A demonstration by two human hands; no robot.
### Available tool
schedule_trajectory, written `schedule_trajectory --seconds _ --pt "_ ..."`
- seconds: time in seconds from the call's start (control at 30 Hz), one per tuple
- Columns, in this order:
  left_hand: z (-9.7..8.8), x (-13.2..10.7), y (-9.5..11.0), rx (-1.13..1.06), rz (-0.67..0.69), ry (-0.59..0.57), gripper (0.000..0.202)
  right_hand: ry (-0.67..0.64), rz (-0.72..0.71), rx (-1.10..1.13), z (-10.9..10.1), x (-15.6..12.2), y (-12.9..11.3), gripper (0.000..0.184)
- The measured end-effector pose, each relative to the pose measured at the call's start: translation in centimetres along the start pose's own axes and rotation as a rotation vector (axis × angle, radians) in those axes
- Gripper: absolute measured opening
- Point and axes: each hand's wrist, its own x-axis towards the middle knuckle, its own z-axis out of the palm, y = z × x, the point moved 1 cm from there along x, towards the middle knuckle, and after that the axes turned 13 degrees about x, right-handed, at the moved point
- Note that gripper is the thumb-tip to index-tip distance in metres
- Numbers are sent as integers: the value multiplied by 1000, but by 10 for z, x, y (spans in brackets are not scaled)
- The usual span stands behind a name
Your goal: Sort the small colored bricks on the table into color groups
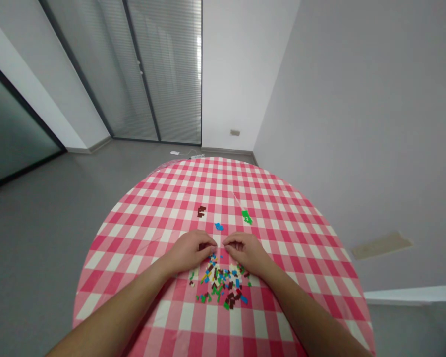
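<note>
Just beyond a loose heap of small building bricks (223, 282) in mixed colours, my two hands face each other on the table. My left hand (192, 251) is closed in a pinch, its fingertips at the heap's far edge. A narrow gap separates it from my right hand (250, 252), whose thumb and fingers are also pressed together. Whatever either pinch holds is too small to make out. Ahead of the fingers lies a small group of blue bricks (219, 226). Brown bricks (201, 211) sit farther off to the left, and green bricks (247, 217) to the right.
A red and white checked tablecloth (144, 208) covers the round table. Beyond the far edge, a white power strip (197, 156) with a cable lies on the grey floor. A plain wall (357, 124) rises on the right, and a glass partition with blinds (171, 74) stands behind.
</note>
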Motion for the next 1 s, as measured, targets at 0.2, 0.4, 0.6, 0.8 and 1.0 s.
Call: schedule_trajectory --seconds 0.2,0.4,0.6,0.8,1.0 --pt "-1 1 1 29 1 -26 17 122 -46 -131 -4 4 9 12" --pt "0 1 -1 19 18 -23 16 109 -157 -263 -6 6 15 21" --pt "0 0 -2 14 28 -22 16 43 -149 -296 -5 5 12 18" --pt "-2 0 0 3 39 -37 16 4 -217 -332 -7 -2 9 18" --pt "-2 0 -1 4 26 -41 15 -16 -207 -315 -10 -4 6 16"
